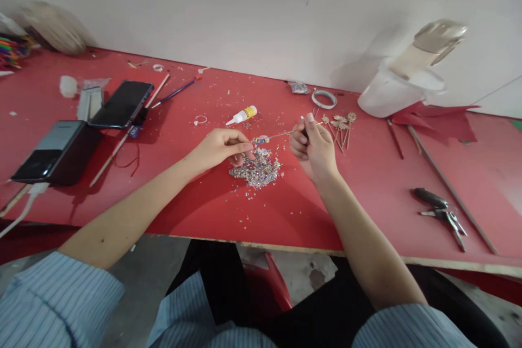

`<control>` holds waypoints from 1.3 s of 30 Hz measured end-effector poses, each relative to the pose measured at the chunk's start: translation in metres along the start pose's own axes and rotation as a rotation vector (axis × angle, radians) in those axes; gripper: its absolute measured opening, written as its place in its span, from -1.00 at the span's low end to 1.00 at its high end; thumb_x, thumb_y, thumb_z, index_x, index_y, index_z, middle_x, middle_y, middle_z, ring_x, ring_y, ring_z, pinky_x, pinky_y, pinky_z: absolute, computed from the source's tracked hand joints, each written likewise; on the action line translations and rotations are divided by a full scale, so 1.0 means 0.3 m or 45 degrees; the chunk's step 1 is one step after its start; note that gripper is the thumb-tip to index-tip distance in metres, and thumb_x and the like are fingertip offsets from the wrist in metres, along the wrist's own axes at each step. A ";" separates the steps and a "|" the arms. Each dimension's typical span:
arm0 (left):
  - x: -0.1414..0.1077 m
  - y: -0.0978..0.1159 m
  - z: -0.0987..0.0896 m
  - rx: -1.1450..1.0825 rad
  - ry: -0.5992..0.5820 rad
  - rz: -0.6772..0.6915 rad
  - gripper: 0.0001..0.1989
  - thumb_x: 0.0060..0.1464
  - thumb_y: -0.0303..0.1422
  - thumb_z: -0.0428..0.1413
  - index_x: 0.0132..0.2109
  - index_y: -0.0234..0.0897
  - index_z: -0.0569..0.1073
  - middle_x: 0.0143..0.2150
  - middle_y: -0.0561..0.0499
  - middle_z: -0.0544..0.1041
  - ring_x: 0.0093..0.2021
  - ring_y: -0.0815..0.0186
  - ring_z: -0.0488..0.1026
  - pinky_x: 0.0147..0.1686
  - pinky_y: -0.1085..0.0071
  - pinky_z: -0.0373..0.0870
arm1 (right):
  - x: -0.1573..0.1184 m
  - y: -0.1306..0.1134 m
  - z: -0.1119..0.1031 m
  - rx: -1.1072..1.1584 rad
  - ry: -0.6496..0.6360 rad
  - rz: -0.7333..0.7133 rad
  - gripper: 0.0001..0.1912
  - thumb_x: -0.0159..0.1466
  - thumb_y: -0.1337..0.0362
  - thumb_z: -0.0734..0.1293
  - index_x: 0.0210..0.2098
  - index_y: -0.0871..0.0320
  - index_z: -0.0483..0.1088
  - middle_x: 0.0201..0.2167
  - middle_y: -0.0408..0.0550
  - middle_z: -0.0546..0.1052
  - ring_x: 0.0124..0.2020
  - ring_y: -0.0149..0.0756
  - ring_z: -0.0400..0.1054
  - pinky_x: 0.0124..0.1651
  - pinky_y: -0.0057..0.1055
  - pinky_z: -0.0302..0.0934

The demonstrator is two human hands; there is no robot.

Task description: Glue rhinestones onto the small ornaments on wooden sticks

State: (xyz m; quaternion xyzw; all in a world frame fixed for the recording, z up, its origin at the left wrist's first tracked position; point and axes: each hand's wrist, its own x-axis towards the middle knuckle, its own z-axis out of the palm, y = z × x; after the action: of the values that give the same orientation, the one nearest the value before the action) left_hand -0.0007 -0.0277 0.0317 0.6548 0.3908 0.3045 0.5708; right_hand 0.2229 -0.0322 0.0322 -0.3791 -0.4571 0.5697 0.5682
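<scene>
My right hand (pixel 312 144) is closed on a thin stick (pixel 281 134), which points left with a small glitter-covered piece (pixel 261 140) at its end. Beside that piece is my left hand (pixel 230 147), its thumb and index finger pinched together; whether they grip the piece or loose bits is too small to tell. Beneath them lies a heap of multicoloured glitter flakes (pixel 259 169) on the red table (pixel 191 204). A white glue bottle with a yellow label (pixel 244 115) rests behind the heap. Several wooden sticks with flower-shaped tops (pixel 341 125) lie right of my right hand.
Left: a phone (pixel 122 103), a black box-shaped device (pixel 57 152) with a white cable, a long stick (pixel 118 152) and a brush (pixel 175 92). Right: a tape roll (pixel 324 99), a white bucket (pixel 379 92), keys (pixel 451 223) and a long rod (pixel 452 190).
</scene>
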 end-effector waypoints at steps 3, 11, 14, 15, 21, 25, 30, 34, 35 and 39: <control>-0.005 0.009 0.003 -0.012 -0.055 0.028 -0.75 0.14 -0.23 0.10 -0.20 -0.37 0.49 -0.20 -0.16 0.59 -0.44 0.42 0.47 -0.47 0.49 0.44 | -0.001 0.003 0.003 -0.028 0.013 0.024 -0.61 0.18 -0.09 0.33 -0.43 0.10 0.24 -0.62 -0.29 0.11 -0.71 -0.59 -0.21 -0.71 -0.47 -0.32; 0.004 -0.004 0.008 -0.117 0.068 0.035 -0.73 0.22 -0.20 0.01 -0.16 -0.34 0.42 -0.20 -0.16 0.56 -0.48 0.43 0.46 -0.51 0.51 0.43 | -0.005 0.011 0.004 -0.032 -0.053 0.048 -0.67 0.23 -0.04 0.30 -0.38 0.10 0.29 -0.56 -0.24 0.28 -0.71 -0.60 -0.24 -0.70 -0.45 -0.34; 0.007 -0.005 0.009 -0.167 0.157 0.048 -0.69 0.25 -0.17 -0.05 -0.15 -0.36 0.39 -0.26 -0.15 0.55 -0.51 0.43 0.44 -0.52 0.51 0.42 | -0.008 0.012 0.003 -0.060 -0.110 0.063 -0.70 0.24 -0.01 0.29 -0.37 0.10 0.30 -0.55 -0.25 0.29 -0.71 -0.59 -0.26 -0.69 -0.44 -0.36; 0.007 -0.004 0.008 -0.171 0.184 0.059 -0.69 0.26 -0.17 -0.06 -0.17 -0.36 0.38 -0.28 -0.14 0.55 -0.51 0.43 0.44 -0.52 0.51 0.42 | -0.009 0.012 0.001 -0.071 -0.133 0.066 -0.72 0.24 0.01 0.29 -0.36 0.10 0.31 -0.57 -0.26 0.26 -0.70 -0.58 -0.26 -0.68 -0.44 -0.36; 0.002 -0.003 -0.008 -0.124 0.232 0.121 -0.74 0.25 -0.21 -0.06 -0.26 -0.31 0.37 -0.39 -0.05 0.49 -0.53 0.45 0.40 -0.50 0.50 0.40 | -0.003 -0.008 -0.044 -0.440 -0.298 0.027 -0.75 0.25 0.06 0.30 -0.25 0.11 0.43 -0.64 -0.29 0.06 -0.65 -0.52 -0.14 -0.62 -0.45 -0.28; 0.002 -0.011 -0.013 -0.076 0.192 0.161 -0.74 0.24 -0.22 -0.03 -0.30 -0.30 0.38 -0.48 0.01 0.43 -0.57 0.46 0.36 -0.52 0.49 0.35 | -0.002 -0.015 -0.071 -0.810 -0.464 -0.057 -0.75 0.23 0.09 0.33 -0.37 0.17 0.43 -0.58 -0.22 0.24 -0.57 -0.51 0.02 -0.55 -0.46 -0.10; 0.004 -0.014 -0.014 -0.065 0.157 0.184 -0.74 0.23 -0.22 -0.03 -0.33 -0.30 0.38 -0.54 0.05 0.37 -0.59 0.47 0.32 -0.55 0.49 0.31 | -0.020 -0.006 -0.055 -0.908 -0.761 0.038 -0.67 0.26 0.09 0.30 -0.52 0.18 0.34 -0.63 -0.24 0.19 -0.57 -0.50 0.04 -0.50 -0.45 -0.07; 0.011 -0.019 -0.018 -0.181 0.200 0.165 -0.72 0.25 -0.21 -0.07 -0.32 -0.29 0.35 -0.53 0.06 0.38 -0.60 0.47 0.32 -0.58 0.50 0.30 | -0.038 0.003 -0.020 -0.817 -0.764 0.058 -0.68 0.26 0.08 0.30 -0.49 0.17 0.31 -0.60 -0.24 0.20 -0.56 -0.51 0.03 -0.50 -0.46 -0.07; 0.013 -0.021 -0.019 -0.192 0.213 0.162 -0.72 0.24 -0.21 -0.07 -0.31 -0.30 0.36 -0.51 0.05 0.40 -0.60 0.48 0.32 -0.57 0.50 0.30 | -0.041 0.004 -0.013 -0.774 -0.754 0.074 -0.71 0.27 0.08 0.30 -0.46 0.17 0.33 -0.59 -0.24 0.23 -0.55 -0.51 0.05 -0.49 -0.46 -0.05; 0.012 -0.020 -0.018 -0.104 0.236 0.141 -0.77 0.18 -0.24 0.03 -0.19 -0.31 0.45 -0.39 -0.03 0.52 -0.60 0.50 0.33 -0.54 0.49 0.32 | -0.047 0.004 0.004 -0.608 -0.737 0.137 -0.73 0.29 0.10 0.28 -0.41 0.15 0.33 -0.64 -0.25 0.27 -0.59 -0.52 0.10 -0.50 -0.47 0.00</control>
State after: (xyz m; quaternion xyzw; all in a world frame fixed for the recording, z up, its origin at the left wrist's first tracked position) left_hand -0.0044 -0.0215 0.0265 0.6208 0.3924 0.4103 0.5407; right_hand 0.2224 -0.0462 0.0301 -0.3476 -0.6980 0.5599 0.2803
